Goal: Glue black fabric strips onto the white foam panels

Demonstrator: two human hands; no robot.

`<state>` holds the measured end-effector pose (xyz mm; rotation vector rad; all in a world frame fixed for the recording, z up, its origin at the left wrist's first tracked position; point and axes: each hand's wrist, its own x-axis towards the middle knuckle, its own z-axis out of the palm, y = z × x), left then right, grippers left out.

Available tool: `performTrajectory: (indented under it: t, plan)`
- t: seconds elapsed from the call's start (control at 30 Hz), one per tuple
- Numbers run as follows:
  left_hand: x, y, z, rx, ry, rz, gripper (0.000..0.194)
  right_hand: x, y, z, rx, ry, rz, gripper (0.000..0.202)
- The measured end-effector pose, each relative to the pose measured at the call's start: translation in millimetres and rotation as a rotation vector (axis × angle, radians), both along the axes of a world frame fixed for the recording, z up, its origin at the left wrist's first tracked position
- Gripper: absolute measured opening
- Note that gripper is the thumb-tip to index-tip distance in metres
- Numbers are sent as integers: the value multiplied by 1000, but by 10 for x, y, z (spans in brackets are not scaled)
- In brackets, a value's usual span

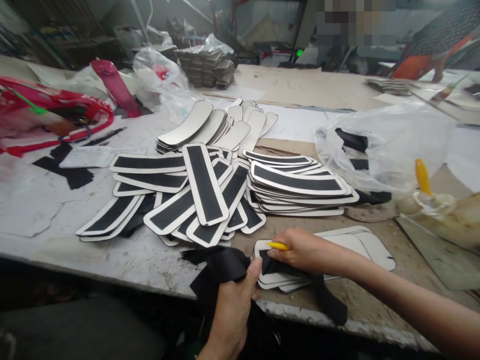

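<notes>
My left hand (234, 305) is closed around a bunch of black fabric strips (227, 265) at the table's front edge. My right hand (303, 250) is closed, with a slim yellow tool (277, 245) sticking out from the fingers; its kind is not clear. Those fingers also touch a black strip (270, 264) lying on a pale, round-cornered panel (275, 280). Under that panel are more of the same shape. One black strip (332, 302) hangs over the table edge below my right wrist.
Behind my hands lie a loose heap of panels with black strips (206, 185), a neater stack (300, 180) and plain panels (187, 125). At right are a plastic bag (393, 145) and a yellow handle (423, 177) standing in a container. A person's arm (438, 65) shows far right.
</notes>
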<state>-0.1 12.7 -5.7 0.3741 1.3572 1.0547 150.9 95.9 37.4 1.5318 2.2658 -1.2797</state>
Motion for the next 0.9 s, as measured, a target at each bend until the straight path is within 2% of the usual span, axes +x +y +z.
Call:
performTrajectory:
  t: [0.17,0.23,0.33,0.47,0.57,0.63,0.77,0.9]
  plan:
    - [44,10,-85,-43,107,-5,35,-62,-8,38,22,-49,19,24]
    - [47,8,-126,-39,121,18,32,13,-46,92,44,-84,58,22]
    - [38,8,-132,-94,69,50,35,371,-172,213,59,-166,71,21]
    - [52,34,-47,-151,46,75,36,1085,-440,356,61,-227,-142,28]
    - [90,59,25,-148,40,112,37,1422,-617,332,151,-262,-250,30]
    - [111,68,53,-170,58,129,39,1480,-695,244,225,-301,-282,28]
    - [113,69,57,-203,109,125,40,1366,-754,53,357,-517,-342,21]
    - [92,68,36,-236,137,73,41,1250,-744,-22,503,-689,-307,12]
